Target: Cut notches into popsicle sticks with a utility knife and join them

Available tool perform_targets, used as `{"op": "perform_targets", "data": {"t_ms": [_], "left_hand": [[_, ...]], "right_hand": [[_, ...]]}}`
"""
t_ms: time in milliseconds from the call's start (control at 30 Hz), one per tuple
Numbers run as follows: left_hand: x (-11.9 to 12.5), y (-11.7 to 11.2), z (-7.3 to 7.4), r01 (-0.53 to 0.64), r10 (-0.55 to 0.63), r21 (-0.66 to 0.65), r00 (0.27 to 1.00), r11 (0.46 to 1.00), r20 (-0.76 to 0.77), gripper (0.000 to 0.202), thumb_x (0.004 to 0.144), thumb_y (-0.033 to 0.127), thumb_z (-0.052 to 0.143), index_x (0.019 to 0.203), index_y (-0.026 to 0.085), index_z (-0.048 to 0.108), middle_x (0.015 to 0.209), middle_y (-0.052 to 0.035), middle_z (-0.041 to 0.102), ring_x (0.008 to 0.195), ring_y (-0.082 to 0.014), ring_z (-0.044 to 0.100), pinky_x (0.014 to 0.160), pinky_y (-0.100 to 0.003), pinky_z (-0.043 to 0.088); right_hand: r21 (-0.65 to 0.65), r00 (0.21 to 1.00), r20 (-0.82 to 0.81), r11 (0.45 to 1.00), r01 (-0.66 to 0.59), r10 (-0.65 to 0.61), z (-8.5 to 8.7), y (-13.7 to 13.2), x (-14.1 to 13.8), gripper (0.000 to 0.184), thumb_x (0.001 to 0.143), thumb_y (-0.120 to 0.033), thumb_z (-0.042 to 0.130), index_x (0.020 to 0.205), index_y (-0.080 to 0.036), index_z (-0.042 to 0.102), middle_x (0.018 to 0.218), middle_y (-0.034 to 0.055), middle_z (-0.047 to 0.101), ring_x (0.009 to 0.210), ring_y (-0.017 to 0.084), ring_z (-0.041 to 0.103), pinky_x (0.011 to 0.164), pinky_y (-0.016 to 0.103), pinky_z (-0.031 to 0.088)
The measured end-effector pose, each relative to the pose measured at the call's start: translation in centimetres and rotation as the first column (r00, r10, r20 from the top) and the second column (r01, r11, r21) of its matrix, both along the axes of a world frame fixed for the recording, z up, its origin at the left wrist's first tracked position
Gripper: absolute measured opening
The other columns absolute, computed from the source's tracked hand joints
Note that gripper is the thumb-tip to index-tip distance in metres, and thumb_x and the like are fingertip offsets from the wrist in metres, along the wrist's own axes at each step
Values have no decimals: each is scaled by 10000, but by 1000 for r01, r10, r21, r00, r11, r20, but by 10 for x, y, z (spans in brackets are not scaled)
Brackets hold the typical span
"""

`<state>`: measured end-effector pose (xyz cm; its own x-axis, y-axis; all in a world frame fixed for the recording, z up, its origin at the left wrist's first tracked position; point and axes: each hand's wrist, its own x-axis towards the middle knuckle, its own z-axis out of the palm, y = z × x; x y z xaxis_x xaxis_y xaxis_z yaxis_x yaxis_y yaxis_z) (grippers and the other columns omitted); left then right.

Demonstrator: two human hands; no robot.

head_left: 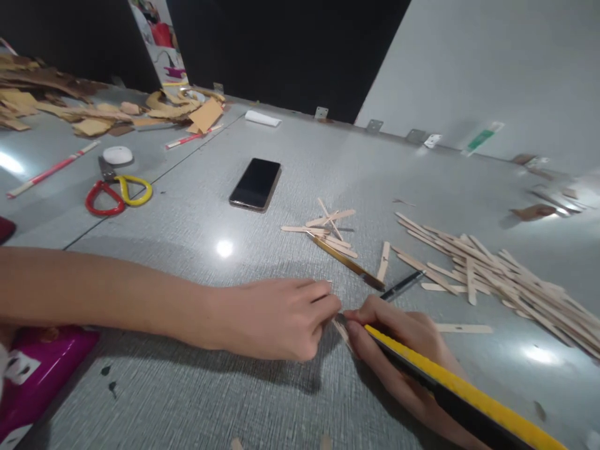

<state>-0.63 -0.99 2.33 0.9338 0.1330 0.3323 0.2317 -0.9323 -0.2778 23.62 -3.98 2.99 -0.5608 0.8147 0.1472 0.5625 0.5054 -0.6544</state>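
Observation:
My right hand is wrapped around a yellow and black utility knife, whose metal tip points at the fingers of my left hand. My left hand is closed, its fingertips pinching a wooden craft stick that is mostly covered by both hands. The blade's exact contact with the stick is hidden. Just beyond my hands lie a gold-coloured slim tool and a black pen. A small group of craft sticks rests past the gold tool.
To the right spreads a large pile of craft sticks. A phone lies farther back, with red-and-yellow scissors at its left. Brown scraps line the back left. A purple packet sits under my left forearm.

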Motion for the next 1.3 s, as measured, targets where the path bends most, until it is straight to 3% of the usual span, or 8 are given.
{"op": "perform_targets", "data": {"t_ms": [333,467,700,1000,1167,1300], "left_hand": [[3,0,-2,14,-12,-75,1000,997,25,201,868,56,745,683,127,715,869,-136,654,907,-282,635,702,-368,528],[3,-1,-2,0,2,-81,1000,997,20,220,891,40,707,688,125,698,882,-138,646,907,-276,625,699,-369,516],[3,1,-3,-4,5,-87,1000,996,11,204,895,27,675,713,120,693,900,-138,648,917,-276,620,695,-367,519],[2,2,-2,-18,17,-101,1000,995,-10,231,928,36,649,714,120,668,898,-129,625,908,-262,606,675,-360,507],[2,1,-3,6,-7,-77,1000,997,-16,259,917,44,651,678,143,657,909,-135,644,906,-264,606,701,-362,522],[0,0,-6,-15,16,-71,1000,997,11,274,936,45,647,678,138,656,954,-143,674,894,-250,612,728,-367,538]], "right_hand": [[-53,999,-12,998,-39,39,0,0,2,288,1092,-269,509,817,-272,424,645,-92,380,508,115,349,479,274,302],[-70,999,-5,997,-39,38,4,1,1,271,1093,-280,505,826,-266,461,648,-78,417,512,120,370,497,284,310],[-78,995,1,992,-98,99,6,6,4,303,1097,-268,497,815,-273,385,635,-97,369,512,113,325,487,275,296],[-77,996,10,993,-84,85,11,5,4,329,1088,-292,495,792,-279,352,626,-91,350,513,126,302,473,294,266],[-104,999,-37,994,-30,27,6,1,6,319,1093,-342,510,789,-271,448,615,-75,408,502,129,364,485,296,310],[-206,974,-144,968,143,-174,-1,-7,10,321,1120,-398,488,827,-271,518,584,-41,603,441,136,539,445,274,412]]}}
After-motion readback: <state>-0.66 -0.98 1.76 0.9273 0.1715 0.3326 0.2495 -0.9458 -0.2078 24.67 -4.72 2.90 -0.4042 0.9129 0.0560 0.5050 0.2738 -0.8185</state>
